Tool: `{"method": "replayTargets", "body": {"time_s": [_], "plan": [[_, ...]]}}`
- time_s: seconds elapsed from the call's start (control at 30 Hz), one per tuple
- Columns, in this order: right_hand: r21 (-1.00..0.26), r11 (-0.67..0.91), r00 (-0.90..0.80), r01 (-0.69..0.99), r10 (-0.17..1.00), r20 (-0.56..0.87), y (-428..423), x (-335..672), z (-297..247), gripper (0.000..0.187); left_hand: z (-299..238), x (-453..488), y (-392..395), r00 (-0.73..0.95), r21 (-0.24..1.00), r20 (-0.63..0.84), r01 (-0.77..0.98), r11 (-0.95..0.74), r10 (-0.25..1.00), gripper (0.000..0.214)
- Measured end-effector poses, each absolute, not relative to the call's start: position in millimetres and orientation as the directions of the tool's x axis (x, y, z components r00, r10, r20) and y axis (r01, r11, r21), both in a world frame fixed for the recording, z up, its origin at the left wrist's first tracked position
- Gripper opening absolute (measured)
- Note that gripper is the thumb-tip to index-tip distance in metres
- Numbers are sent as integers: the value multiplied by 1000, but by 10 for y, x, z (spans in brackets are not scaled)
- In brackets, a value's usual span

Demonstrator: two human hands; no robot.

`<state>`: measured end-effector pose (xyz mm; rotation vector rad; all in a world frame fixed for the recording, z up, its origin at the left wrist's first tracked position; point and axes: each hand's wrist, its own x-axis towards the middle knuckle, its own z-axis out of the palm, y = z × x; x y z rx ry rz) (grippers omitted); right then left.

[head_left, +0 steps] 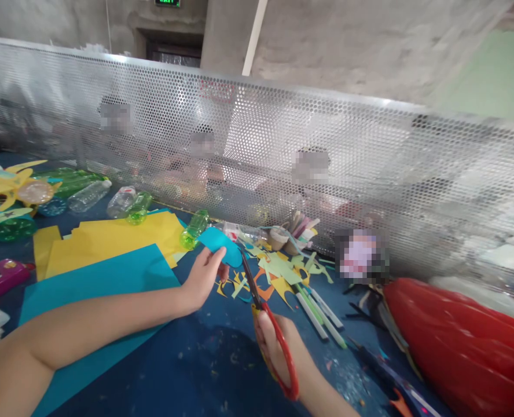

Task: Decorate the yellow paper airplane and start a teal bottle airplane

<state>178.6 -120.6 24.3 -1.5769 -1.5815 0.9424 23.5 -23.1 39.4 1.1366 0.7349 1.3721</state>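
Note:
Between the thumb and fingers of my left hand [205, 279] is a small piece of blue paper [219, 243] with a rounded edge, raised over the table. My right hand [278, 339] is closed round the red and yellow handles of a pair of scissors [252, 281]. Their dark blades reach the right edge of the blue piece; how far apart the blades are is hard to make out. Beneath my left forearm lies a large blue sheet [109, 278], partly over yellow sheets [118, 237].
Paper scraps [278, 269] and glue sticks [315, 315] lie beyond the scissors. Plastic bottles [87, 196] line the back, before a perforated metal screen [248, 133] with people behind it. A red plastic bag [461, 341] is at right, a magenta tool [5, 278] at left.

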Motion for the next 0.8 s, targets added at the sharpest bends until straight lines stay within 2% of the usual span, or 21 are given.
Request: {"method": "replayTargets", "body": {"time_s": [0.17, 0.37, 0.57, 0.8], "plan": [[-834, -7, -17, 552, 1000, -20, -1195, 1782, 298, 56, 412, 205, -186, 98, 922, 266, -318, -223, 959, 32], [-789, -10, -98, 614, 991, -88, -1184, 1798, 360, 68, 396, 171, -148, 130, 937, 314, -198, -286, 940, 34], [-774, 94, -144, 627, 990, 4, -1196, 1870, 333, 66, 400, 172, -186, 138, 956, 276, -141, -257, 951, 37], [-775, 108, -135, 623, 990, 30, -1180, 1890, 305, 64, 434, 187, -232, 151, 955, 272, -161, -248, 950, 37]]}}
